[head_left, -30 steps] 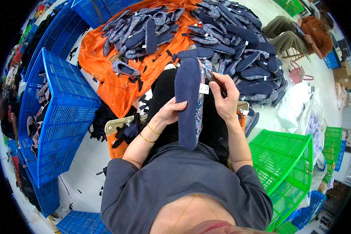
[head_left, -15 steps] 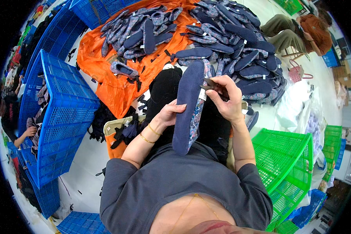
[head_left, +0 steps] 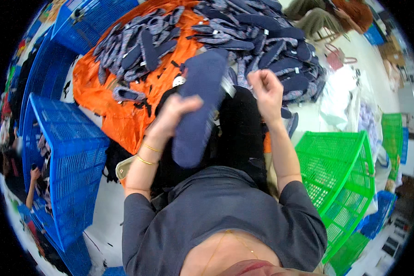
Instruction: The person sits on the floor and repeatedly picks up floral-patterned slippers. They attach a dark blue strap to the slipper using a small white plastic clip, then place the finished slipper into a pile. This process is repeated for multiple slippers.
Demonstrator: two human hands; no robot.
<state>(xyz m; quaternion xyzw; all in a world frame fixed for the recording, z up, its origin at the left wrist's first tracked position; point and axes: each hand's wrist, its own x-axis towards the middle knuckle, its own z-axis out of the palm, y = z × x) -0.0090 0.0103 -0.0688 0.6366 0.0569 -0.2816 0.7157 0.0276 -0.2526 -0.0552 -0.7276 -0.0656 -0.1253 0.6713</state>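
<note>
A slipper [head_left: 200,115] with a dark navy sole, floral side and small white tag is held over my lap, sole up and blurred by motion. My left hand [head_left: 177,112] grips its left edge, the thumb lying across the sole. To its right, apart from the slipper, my right hand [head_left: 267,87] is raised with its fingers curled closed. Whatever it may hold is hidden from view. Beyond my hands lie a heap of similar slippers [head_left: 280,55] and a smaller heap [head_left: 142,46] on an orange sheet [head_left: 89,76].
Blue plastic crates [head_left: 73,156] stand at my left, and a green crate [head_left: 331,170] is close by my right arm. One slipper [head_left: 129,94] lies alone on the sheet among dark scraps. Another person [head_left: 349,16] sits at far right; someone's hand [head_left: 34,174] reaches by the left crates.
The slipper has moved left with my left hand. My right hand has come away from its tagged edge and curled; the dark snips it held no longer show.
</note>
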